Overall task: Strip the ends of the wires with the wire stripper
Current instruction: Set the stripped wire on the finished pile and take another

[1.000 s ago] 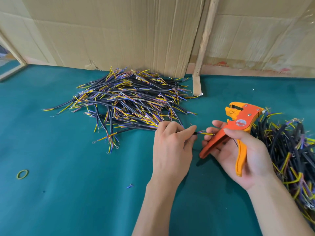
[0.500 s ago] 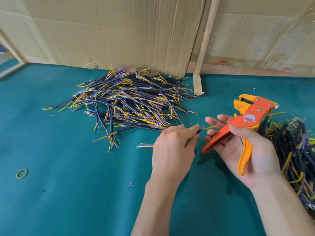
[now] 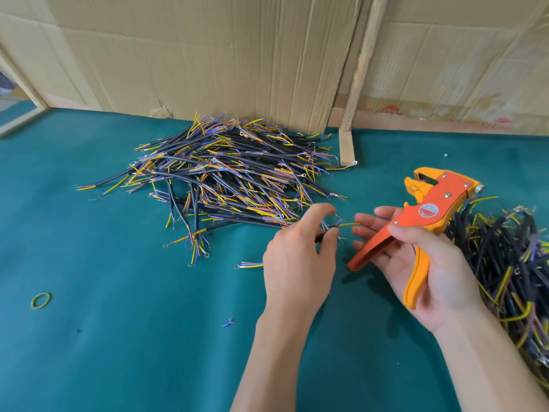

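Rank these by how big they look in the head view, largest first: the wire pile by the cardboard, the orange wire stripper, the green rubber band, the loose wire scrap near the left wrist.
1. wire pile
2. wire stripper
3. rubber band
4. wire scrap

The last two are both tiny; the band looks only slightly larger.

The wire stripper (image 3: 436,203) bears an unreadable round label.

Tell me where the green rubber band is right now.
In the head view, the green rubber band lies flat on the teal table at the far left, alone, well left of the left hand and nearer the camera than the big wire pile.
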Motion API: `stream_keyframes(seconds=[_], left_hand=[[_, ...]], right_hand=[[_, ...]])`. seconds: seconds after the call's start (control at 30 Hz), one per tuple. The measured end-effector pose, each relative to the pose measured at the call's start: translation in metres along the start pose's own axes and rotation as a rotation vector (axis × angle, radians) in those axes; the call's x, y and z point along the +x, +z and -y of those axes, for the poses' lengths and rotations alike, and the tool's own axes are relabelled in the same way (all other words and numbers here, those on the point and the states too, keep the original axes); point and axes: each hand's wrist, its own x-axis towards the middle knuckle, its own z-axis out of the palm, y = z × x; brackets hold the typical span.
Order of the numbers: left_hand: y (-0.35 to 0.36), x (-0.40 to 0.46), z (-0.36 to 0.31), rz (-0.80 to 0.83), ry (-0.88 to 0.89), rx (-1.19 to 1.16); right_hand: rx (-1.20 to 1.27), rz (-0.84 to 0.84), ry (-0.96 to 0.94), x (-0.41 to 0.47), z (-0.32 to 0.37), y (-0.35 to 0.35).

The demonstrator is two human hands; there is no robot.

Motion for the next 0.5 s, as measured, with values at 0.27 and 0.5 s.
stream_keyframes(seconds=[0.27,0.5], left_hand=[[-0.003,0.002,0.007,0.057,0.151,0.009],[-0.007,0.008,0.013,-0.083,0.088,-0.187]], right_hand=[[0.056,0.112,0.061,-0.003,0.000,0.009],[0.038,0.106,0.079,-0.005,0.004,0.008]])
